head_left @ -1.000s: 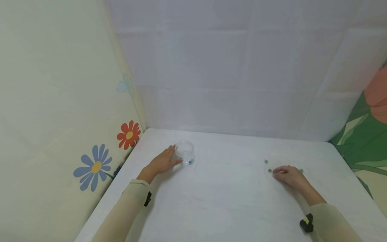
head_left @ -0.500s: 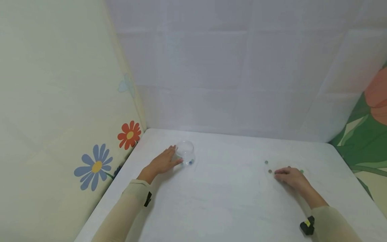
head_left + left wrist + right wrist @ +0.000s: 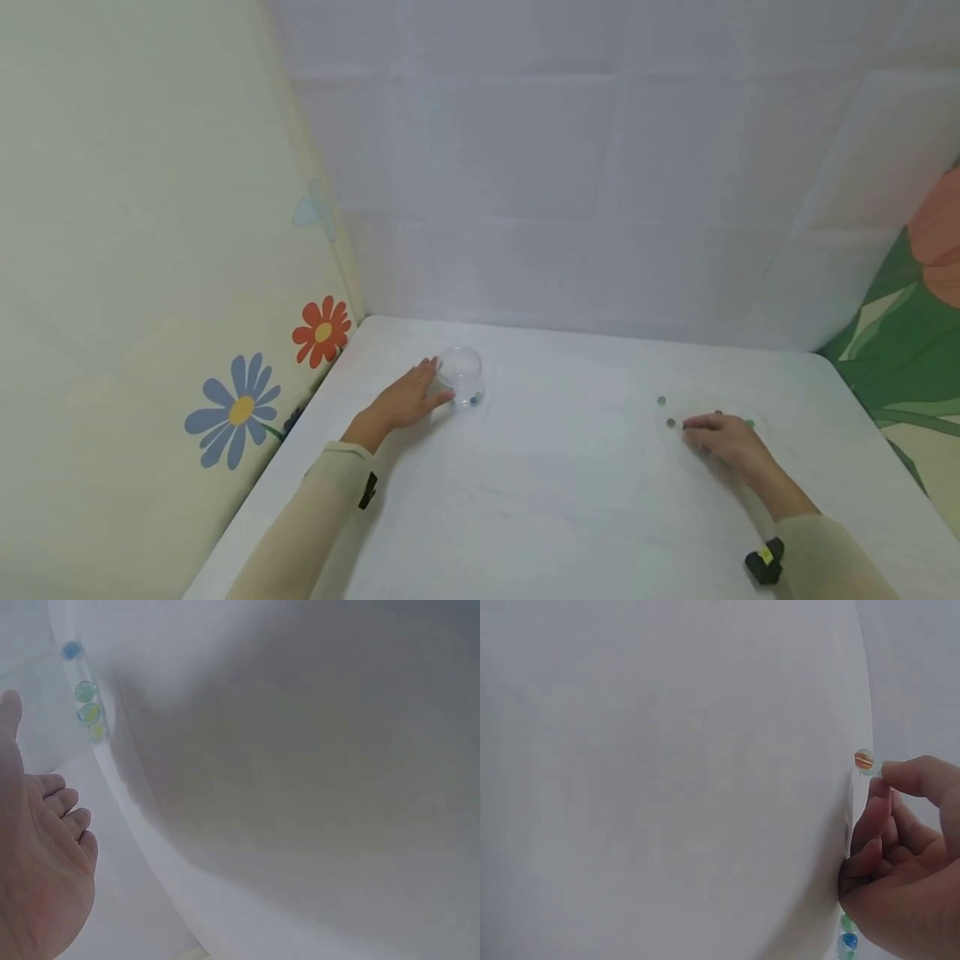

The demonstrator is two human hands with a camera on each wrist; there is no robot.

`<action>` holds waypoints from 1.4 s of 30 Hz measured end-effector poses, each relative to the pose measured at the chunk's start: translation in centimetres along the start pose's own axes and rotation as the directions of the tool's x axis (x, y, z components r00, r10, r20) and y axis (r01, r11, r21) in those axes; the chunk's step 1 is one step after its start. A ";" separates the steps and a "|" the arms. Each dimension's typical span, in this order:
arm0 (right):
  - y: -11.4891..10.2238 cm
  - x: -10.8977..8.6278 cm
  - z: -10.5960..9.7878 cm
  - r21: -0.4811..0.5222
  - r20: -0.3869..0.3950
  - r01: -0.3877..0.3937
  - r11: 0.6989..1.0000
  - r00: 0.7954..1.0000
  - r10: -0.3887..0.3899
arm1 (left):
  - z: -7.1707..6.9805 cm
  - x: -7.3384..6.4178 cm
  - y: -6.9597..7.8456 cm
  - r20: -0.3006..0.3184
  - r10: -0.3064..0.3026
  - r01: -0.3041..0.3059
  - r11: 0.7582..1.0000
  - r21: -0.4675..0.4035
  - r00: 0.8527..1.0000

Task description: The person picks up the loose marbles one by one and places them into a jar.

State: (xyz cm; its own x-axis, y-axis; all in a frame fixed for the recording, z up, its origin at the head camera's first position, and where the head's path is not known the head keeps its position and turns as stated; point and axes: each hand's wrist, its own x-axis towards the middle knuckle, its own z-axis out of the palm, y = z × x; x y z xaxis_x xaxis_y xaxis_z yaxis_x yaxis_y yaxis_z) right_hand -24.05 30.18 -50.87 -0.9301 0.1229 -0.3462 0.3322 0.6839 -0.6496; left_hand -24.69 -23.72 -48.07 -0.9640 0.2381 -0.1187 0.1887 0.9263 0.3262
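A clear round cup stands at the left of the table with several glass marbles, blue, green and yellow, low inside it. My left hand rests against its near left side, thumb in front and fingers loosely extended along the side. At the right, my right hand pinches a greenish marble between thumb and fingertips, low over the table; the fingers mostly hide it. An orange-striped marble sits just beyond the fingertips.
Farther back lies a green marble. Behind the right hand are a dark marble and another green one; a blue marble shows below the hand in the right wrist view. White cloth covers the table; a white sheet hangs behind.
My right hand has shifted very slightly to the right, its fingertips drawing closer together over the greenish marble. The left hand and the cup stay put.
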 end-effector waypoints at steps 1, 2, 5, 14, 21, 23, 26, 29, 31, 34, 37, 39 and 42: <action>-0.1 -0.1 0.0 0.007 -0.002 0.000 1.000 1.000 0.000 | 0.0 0.0 0.0 0.001 -0.001 0.001 1.000 0.002 1.000; -0.2 -0.2 0.0 0.016 -0.001 0.003 1.000 1.000 -0.003 | 0.0 0.1 0.0 0.002 -0.002 0.002 1.000 0.001 1.000; -0.4 -0.5 0.0 0.043 0.000 0.015 0.999 1.000 -0.015 | 0.0 0.2 -0.1 0.005 0.000 0.000 1.000 0.006 1.000; -1.4 -1.2 0.1 0.095 0.005 0.011 0.995 1.000 -0.012 | -0.1 0.2 -0.1 0.003 -0.003 0.003 1.000 0.002 1.000; -2.3 -2.2 0.1 0.134 -0.006 0.051 0.990 0.999 -0.051 | -0.1 0.0 0.1 0.002 -0.010 0.010 1.000 -0.006 1.000; -2.5 -2.4 0.1 0.139 -0.003 0.062 0.988 0.998 -0.063 | -0.1 0.0 0.1 0.003 -0.014 0.014 1.000 -0.002 1.000; -2.7 -2.5 0.1 0.141 0.006 0.090 0.986 0.996 -0.092 | -0.1 0.0 0.2 0.003 -0.018 0.018 1.000 -0.003 1.000; -2.9 -2.7 0.1 0.145 0.006 0.114 0.983 0.993 -0.116 | -0.1 0.0 0.2 0.002 -0.015 0.015 1.000 0.001 1.000; -3.0 -2.9 0.1 0.148 0.002 0.126 0.981 0.992 -0.127 | -0.1 0.0 0.1 0.001 -0.009 0.009 1.000 -0.002 1.000; -3.1 -3.0 0.1 0.152 -0.003 0.151 0.977 0.988 -0.152 | 0.0 0.1 0.0 -0.003 -0.001 0.001 1.000 0.000 1.000; -3.1 -3.2 0.0 0.162 -0.001 0.185 0.969 0.982 -0.188 | 0.0 0.2 -0.2 -0.005 -0.001 0.001 1.000 0.001 1.000; -3.2 -3.2 0.0 0.176 0.005 0.207 0.962 0.977 -0.211 | 0.1 0.2 -0.2 -0.004 -0.002 0.002 1.000 0.005 1.000; -3.6 -3.4 0.1 0.192 0.010 0.224 0.956 0.973 -0.230 | 0.2 0.2 -0.2 -0.001 -0.004 0.004 1.000 -0.002 1.000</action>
State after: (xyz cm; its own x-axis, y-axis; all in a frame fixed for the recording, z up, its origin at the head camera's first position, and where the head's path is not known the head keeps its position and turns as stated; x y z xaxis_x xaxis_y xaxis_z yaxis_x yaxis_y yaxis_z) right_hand -22.03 27.24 -47.44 -0.9798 -0.0449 -0.1947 0.1396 0.5433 -0.8279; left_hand -24.90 -23.84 -48.31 -0.9650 0.2338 -0.1186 0.1843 0.9268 0.3272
